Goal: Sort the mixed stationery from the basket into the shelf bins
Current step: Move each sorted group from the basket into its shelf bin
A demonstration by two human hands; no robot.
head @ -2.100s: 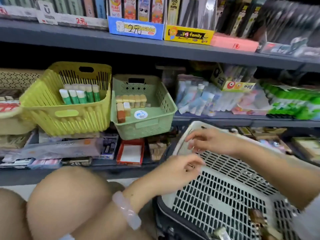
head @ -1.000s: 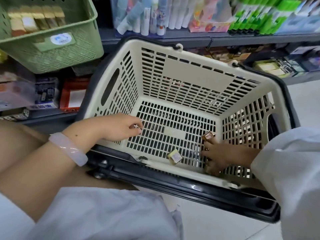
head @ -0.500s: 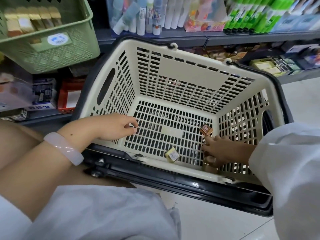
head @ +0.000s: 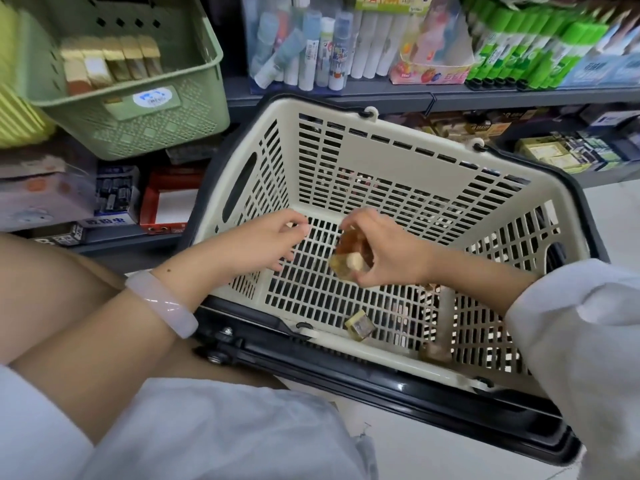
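A cream slatted shopping basket (head: 408, 157) with a black frame lies in front of me. My right hand (head: 384, 254) is raised over its floor, shut on a few small brown-and-gold eraser blocks (head: 346, 258). My left hand (head: 266, 244) hovers just left of it with fingers apart and nothing in it. One gold-wrapped eraser (head: 360, 325) lies near the basket's front edge and a brown one (head: 434, 353) sits at the front right. A green shelf bin (head: 162, 112) at upper left holds a row of similar gold erasers (head: 110, 64).
A yellow bin (head: 17, 112) sits left of the green one. Glue sticks and tubes (head: 311, 53) and green-capped sticks (head: 526, 46) fill the shelf behind the basket. Small boxes (head: 114, 195) line the lower shelf. My knees (head: 69, 306) are at the left.
My right hand has lifted from the basket's front right corner with erasers in it and moved toward the middle. My left hand left the basket rim and opened beside it.
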